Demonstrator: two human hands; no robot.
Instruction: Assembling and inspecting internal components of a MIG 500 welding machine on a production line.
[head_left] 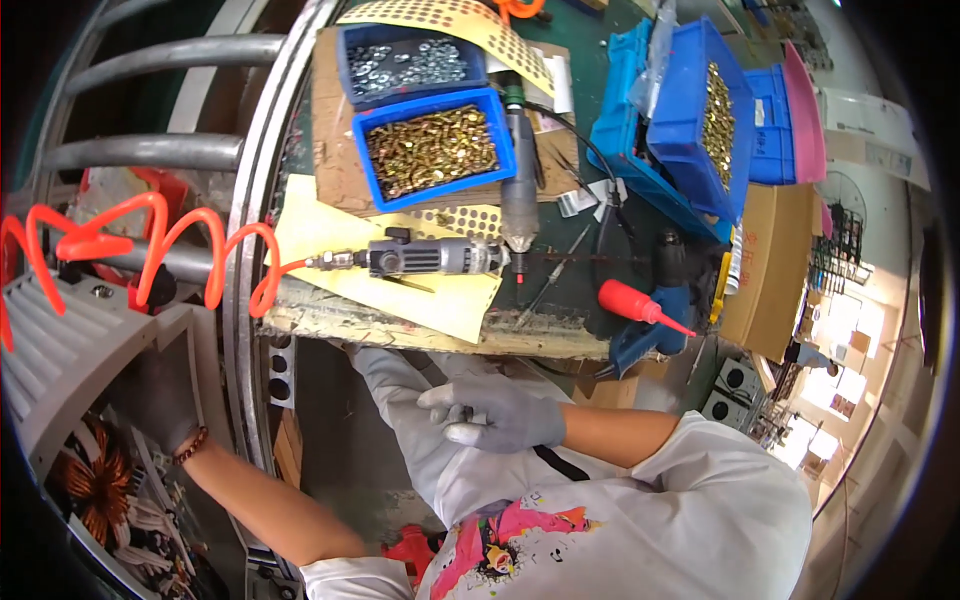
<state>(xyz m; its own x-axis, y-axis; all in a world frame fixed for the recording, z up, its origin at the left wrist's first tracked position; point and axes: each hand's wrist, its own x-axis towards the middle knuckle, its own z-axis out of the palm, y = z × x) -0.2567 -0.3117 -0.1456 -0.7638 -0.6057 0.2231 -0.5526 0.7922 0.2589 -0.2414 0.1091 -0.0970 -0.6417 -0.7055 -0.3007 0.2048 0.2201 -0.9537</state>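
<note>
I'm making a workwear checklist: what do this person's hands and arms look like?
The right hand wears a pale grey glove. The left hand wears a darker-looking glove, in shadow, with a reddish-brown beaded bracelet at the wrist. Short white sleeves leave both forearms bare.

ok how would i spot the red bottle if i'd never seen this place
Find the workbench, then follow its near edge toward the right end. There, a blue-and-black tool shows partly behind the bottle. The bottle is bright red with a thin tapering spout, unlike the darker tools around it.
</note>
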